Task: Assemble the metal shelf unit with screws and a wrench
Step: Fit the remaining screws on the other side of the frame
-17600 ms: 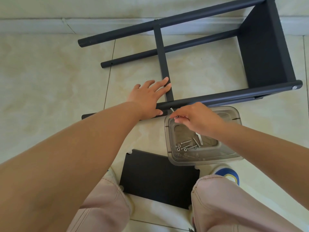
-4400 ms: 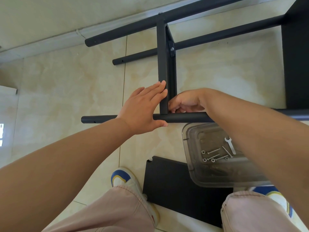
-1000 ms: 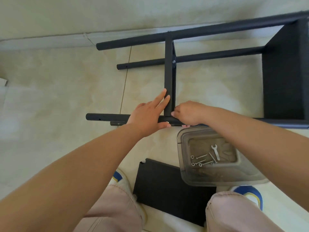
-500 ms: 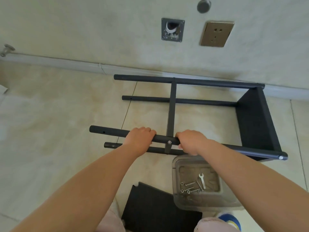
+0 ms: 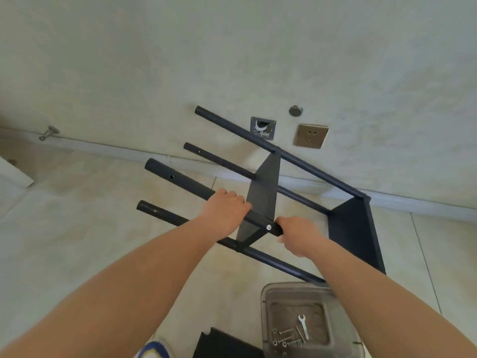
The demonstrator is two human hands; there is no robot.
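Both hands are gripping one pole of the black metal shelf unit (image 5: pixel 265 192), which is sitting tilted, its open pole ends raised to the left.

The left hand (image 5: pixel 224 213) is curling its fingers round the dark round pole (image 5: pixel 185 182) just left of a silver screw head (image 5: pixel 269 227), and the right hand (image 5: pixel 299 236) is wrapping the same pole just right of it. The small silver flat wrench (image 5: pixel 303 326) and loose silver screws (image 5: pixel 284 338) are lying in a clear plastic tub (image 5: pixel 268 293) on the beige tiled floor (image 5: pixel 77 241), beside a flat black shelf panel (image 5: pixel 222 344).
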